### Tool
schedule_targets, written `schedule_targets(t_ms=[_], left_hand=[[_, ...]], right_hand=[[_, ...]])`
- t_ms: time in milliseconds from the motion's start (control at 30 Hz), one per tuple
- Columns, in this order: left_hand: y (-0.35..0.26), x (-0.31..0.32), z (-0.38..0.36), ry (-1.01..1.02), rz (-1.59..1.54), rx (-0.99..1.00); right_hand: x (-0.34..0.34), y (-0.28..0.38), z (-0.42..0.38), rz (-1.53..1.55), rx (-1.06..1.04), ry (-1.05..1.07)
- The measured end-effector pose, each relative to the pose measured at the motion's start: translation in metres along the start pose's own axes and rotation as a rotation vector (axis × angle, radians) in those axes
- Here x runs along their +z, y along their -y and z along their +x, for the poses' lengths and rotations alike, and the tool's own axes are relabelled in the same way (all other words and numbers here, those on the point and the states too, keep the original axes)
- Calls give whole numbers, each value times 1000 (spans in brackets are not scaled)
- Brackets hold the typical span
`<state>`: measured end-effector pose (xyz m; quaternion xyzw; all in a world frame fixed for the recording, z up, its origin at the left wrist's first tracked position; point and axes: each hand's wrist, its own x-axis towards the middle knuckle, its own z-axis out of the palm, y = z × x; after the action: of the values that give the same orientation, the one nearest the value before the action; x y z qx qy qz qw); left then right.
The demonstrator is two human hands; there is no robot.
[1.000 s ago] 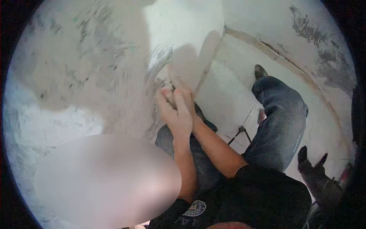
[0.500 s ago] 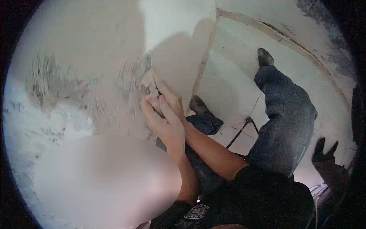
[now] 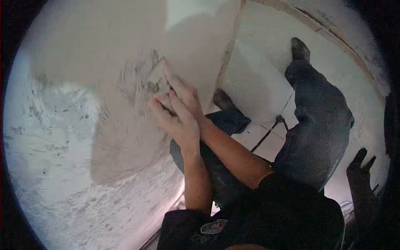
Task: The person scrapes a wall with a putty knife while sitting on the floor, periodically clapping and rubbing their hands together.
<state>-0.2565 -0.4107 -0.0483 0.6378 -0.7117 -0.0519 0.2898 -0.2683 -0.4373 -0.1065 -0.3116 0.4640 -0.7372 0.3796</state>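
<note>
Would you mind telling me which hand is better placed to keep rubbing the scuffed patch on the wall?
Right. The right hand has its fingers flat on the scuffed patch of the wall; the left hand lies over it.

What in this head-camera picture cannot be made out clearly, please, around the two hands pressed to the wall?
- Whatever sits under the fingers against the wall: head view, covered by the left hand and the right hand.
- Right palm: hidden by the left hand lying over it.
- Dark shape at the right: swallowed by the black lens rim.
- Badge on the dark shirt: lettering too small.
</note>
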Motion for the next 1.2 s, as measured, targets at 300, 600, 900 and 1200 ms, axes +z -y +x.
schedule_targets(t_ms=[300, 600, 900, 1200], left_hand=[[-12, -6, 11, -26, -43, -25], [-9, -2, 21, -49, -29, 5], [-4, -10, 11, -34, -92, -84], [-11, -14, -2, -28, 12, -75]], right_hand=[[2, 17, 5, -31, 53, 25], [3, 19, 16, -36, 68, 31], [7, 20, 7, -33, 123, 9], [-6, 29, 0, 20, 214, 119]])
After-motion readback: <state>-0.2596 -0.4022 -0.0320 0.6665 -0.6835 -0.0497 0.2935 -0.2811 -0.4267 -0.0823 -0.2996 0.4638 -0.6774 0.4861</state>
